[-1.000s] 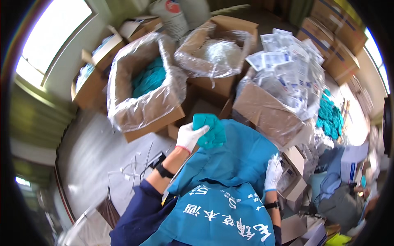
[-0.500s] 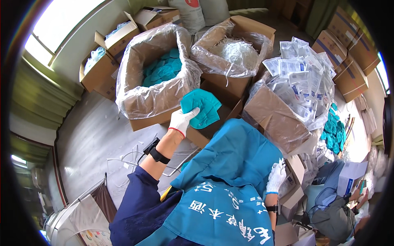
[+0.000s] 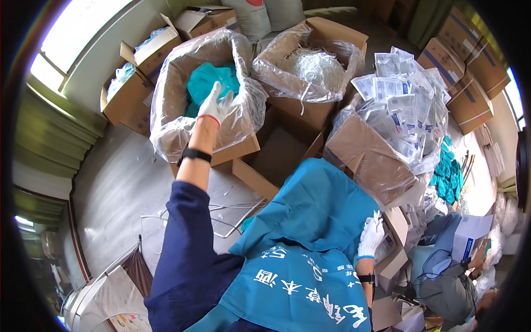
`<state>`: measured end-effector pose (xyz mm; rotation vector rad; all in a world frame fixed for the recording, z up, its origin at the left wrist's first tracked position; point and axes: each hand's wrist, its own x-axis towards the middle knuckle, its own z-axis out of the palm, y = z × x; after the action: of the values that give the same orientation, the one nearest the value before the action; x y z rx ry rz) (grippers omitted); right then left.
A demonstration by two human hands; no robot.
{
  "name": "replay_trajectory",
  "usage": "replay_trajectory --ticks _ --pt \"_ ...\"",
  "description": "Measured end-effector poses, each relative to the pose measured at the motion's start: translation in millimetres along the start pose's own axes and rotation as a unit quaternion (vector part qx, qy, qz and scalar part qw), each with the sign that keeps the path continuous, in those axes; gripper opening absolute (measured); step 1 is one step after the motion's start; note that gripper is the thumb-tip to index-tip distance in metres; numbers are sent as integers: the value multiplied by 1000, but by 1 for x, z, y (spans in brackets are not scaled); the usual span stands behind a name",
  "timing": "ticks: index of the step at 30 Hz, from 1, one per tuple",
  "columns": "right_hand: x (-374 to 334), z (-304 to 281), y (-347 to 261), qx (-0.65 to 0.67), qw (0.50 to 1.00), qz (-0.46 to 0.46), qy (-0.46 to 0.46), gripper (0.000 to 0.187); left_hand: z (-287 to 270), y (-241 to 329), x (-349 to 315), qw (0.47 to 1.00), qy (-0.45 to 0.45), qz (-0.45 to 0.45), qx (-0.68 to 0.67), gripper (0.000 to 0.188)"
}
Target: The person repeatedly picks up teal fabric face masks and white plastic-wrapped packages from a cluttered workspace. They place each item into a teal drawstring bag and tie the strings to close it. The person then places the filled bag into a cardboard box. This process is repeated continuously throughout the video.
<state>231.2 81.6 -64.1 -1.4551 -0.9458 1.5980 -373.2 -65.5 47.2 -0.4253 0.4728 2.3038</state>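
My left hand (image 3: 217, 105), in a white knit glove, reaches over the right wall of a plastic-lined cardboard box (image 3: 166, 124). Its fingers are spread and hold nothing. Just beyond the fingertips is a folded teal cloth piece (image 3: 206, 78), over other teal pieces in the box; whether it has landed on them I cannot tell. My right hand (image 3: 371, 237), gloved too, rests beside the blue apron (image 3: 310, 221) over my lap. Its fingers are stretched out, slightly bent, with nothing visible in them.
Beside the lined box stand an open carton (image 3: 276, 146) and a lined box of white shredded strips (image 3: 318, 69). Flat packets (image 3: 406, 105) heap over another box at right. Teal pieces (image 3: 447, 171) lie beyond. A co-worker (image 3: 448, 288) sits at lower right. Metal tubing (image 3: 227, 235) lies on the floor.
My left hand has moved forward and left, from above the open carton to over the lined box, and has let go of the folded teal cloth piece. My right hand stays put.
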Motion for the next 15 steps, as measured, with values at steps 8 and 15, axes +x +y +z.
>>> replay_trajectory --ticks 8,15 --pt "-21 10 -37 137 990 0 22 35 -62 -35 59 946 59 -32 317 30" --pt "-31 14 -106 289 931 94 -204 25 -32 -218 -121 610 -360 -13 706 44"
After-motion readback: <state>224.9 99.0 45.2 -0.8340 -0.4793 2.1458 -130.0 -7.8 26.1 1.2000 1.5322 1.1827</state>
